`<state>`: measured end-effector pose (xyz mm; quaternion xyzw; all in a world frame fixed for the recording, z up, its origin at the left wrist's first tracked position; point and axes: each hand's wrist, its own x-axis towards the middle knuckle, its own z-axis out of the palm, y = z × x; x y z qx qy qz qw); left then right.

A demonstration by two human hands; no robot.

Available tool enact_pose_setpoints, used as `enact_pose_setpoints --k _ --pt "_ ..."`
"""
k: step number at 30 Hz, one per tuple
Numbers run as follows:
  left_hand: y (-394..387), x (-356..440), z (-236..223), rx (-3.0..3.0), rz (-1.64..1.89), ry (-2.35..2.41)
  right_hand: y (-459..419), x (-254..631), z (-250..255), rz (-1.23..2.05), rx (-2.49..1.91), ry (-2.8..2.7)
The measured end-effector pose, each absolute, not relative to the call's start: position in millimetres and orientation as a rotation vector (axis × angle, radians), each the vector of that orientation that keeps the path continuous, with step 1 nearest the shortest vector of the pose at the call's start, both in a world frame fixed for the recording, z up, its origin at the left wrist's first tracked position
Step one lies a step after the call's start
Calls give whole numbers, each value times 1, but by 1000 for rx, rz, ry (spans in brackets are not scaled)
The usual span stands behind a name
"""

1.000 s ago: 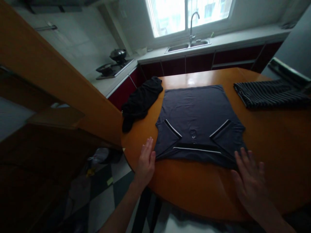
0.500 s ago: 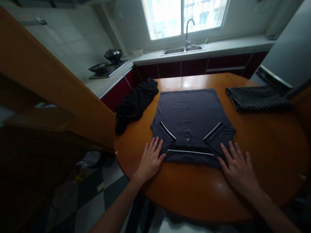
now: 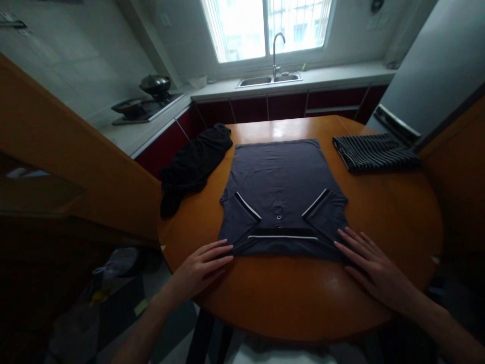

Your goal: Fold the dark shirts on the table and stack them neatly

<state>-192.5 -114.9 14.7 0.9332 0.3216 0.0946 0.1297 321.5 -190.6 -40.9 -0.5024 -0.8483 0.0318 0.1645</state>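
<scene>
A dark grey polo shirt (image 3: pixel 280 172) lies flat on the wooden table (image 3: pixel 280 298), its collar end toward me. Both sleeves are folded inward over the front, showing black cuffs edged in white. My left hand (image 3: pixel 202 265) rests at the shirt's near left corner, fingers stretched and the tips at the fabric's edge. At the near right corner lies my right hand (image 3: pixel 367 263), its fingers also extended, with the tips at the shoulder edge. Neither hand grips the cloth.
A crumpled black garment (image 3: pixel 197 164) lies at the table's left edge. Folded striped cloth (image 3: pixel 375 153) sits at the far right. Beyond the table are a counter with a sink (image 3: pixel 267 81) and a stove with pans (image 3: pixel 155 86). A wooden partition (image 3: pixel 76 146) stands at left.
My left hand moved onto the shirt's near left part, then drew back outward to its corner. The right hand moved onto the right shoulder, then outward to its edge. The view shifted right.
</scene>
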Motion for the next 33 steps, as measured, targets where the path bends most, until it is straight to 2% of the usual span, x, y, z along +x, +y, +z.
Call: enact_pose_setpoints --k 8,24,33 --pt "-117 -202 -3 2860 399 948 -190 340 -39 53 -1181 -2553" --pt "-106 -203 7 2846 340 945 -185 353 -37 -152 -1157 -2594" --pt "-98 -206 0 2970 432 835 -186 348 -26 -138 -1089 -2594"
